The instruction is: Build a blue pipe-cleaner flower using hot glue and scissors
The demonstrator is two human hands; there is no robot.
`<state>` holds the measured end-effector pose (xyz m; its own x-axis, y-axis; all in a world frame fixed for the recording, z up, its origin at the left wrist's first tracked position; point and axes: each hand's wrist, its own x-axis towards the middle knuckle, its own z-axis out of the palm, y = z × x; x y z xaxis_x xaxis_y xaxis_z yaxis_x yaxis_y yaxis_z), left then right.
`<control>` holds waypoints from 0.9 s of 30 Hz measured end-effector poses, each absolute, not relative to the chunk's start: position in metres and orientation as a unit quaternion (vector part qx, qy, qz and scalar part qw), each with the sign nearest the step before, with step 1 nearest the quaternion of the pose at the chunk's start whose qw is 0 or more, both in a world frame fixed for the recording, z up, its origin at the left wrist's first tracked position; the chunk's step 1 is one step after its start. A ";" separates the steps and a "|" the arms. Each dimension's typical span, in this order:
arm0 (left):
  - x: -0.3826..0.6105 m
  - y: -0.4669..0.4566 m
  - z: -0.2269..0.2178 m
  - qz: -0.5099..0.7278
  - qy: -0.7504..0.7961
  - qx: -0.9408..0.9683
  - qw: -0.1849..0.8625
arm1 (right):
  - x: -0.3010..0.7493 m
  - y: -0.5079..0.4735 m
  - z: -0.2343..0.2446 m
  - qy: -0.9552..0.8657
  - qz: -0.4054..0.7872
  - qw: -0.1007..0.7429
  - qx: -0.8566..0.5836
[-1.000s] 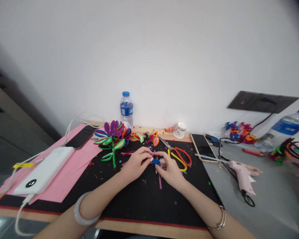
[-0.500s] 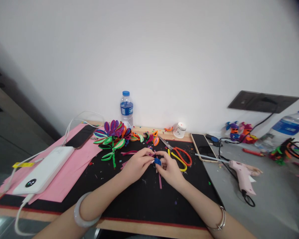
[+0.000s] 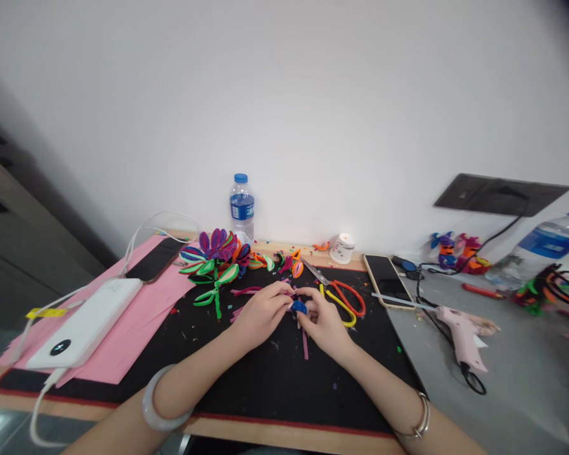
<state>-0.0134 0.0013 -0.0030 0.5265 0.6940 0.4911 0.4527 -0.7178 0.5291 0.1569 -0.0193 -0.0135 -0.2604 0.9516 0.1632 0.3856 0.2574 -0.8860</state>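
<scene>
Above the black mat [image 3: 275,392], my left hand [image 3: 264,316] and my right hand [image 3: 323,323] meet with fingertips almost touching. A small dark blue fuzzy pipe cleaner piece [image 3: 299,307] is between them, held in the curled fingers of my right hand. The thumb and forefinger of my left hand pinch at its left side, by a thin pink pipe cleaner; fingers cover most of the join. A pink pipe cleaner strip [image 3: 305,345] lies under my right hand, and more pink strips [image 3: 244,291] lie beyond my left.
Scissors [image 3: 346,297] with orange and yellow handles lie right of my hands. Pipe cleaner flowers [image 3: 217,268], a water bottle [image 3: 241,208] and a paper cup [image 3: 343,248] stand behind. At right are a phone [image 3: 389,281] and glue gun [image 3: 462,335]; at left, a power bank [image 3: 88,322].
The blue piece has turned slightly between my fingers. Both hands stay in almost the same place; the view has shifted a little.
</scene>
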 end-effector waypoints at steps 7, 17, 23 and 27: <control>-0.013 0.001 -0.003 0.357 0.341 0.849 0.190 | 0.157 -0.019 -0.014 -0.696 0.384 0.379 -0.474; -0.013 0.001 -0.003 0.359 0.351 0.840 0.206 | 0.157 -0.019 -0.014 -0.693 0.388 0.379 -0.474; -0.014 0.002 0.000 0.368 0.359 0.833 0.205 | 0.156 -0.019 -0.013 -0.692 0.387 0.381 -0.475; -0.016 0.005 0.000 0.381 0.380 0.818 0.202 | 0.157 -0.020 -0.013 -0.694 0.384 0.378 -0.478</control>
